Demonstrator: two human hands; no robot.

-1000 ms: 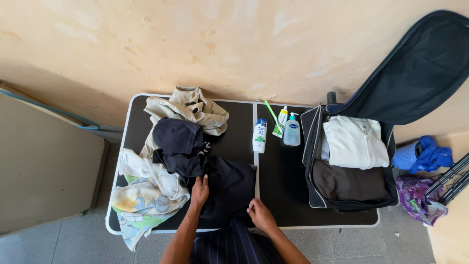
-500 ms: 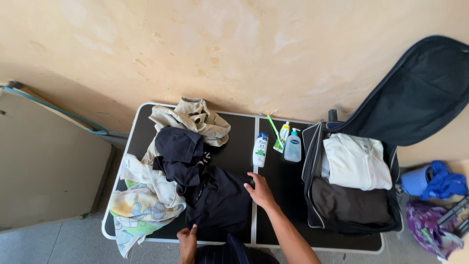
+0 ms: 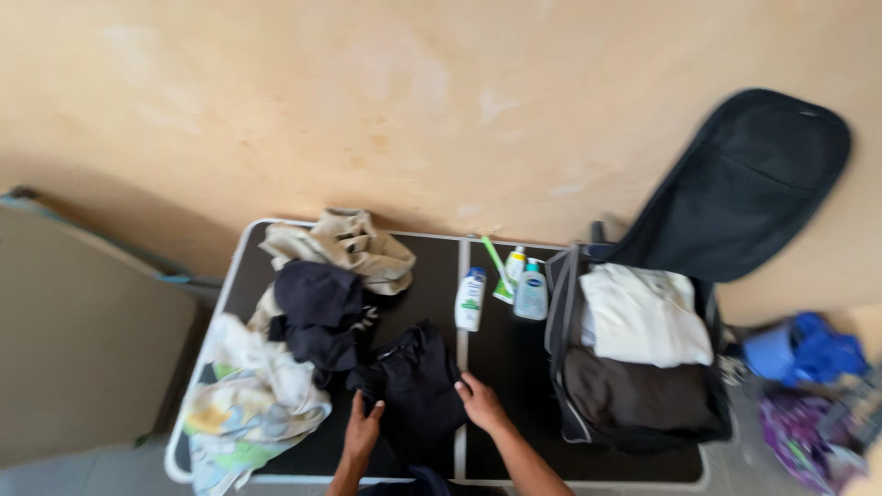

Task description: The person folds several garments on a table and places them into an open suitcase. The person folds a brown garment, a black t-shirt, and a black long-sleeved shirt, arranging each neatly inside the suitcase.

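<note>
Your left hand and right hand press flat, fingers spread, on either side of the dark garment between them. Motion blur hides whether either grips the cloth, and your forearms are cut off below.

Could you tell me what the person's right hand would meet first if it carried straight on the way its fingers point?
Probably the black folded garment: the right hand already rests at its edge, fingers pointing up-left across it.

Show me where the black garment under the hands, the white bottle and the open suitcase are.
black garment (image 3: 415,386), head view, middle of the folded cloth
white bottle (image 3: 469,303), head view, its body
open suitcase (image 3: 557,321), head view, its left wall
</note>
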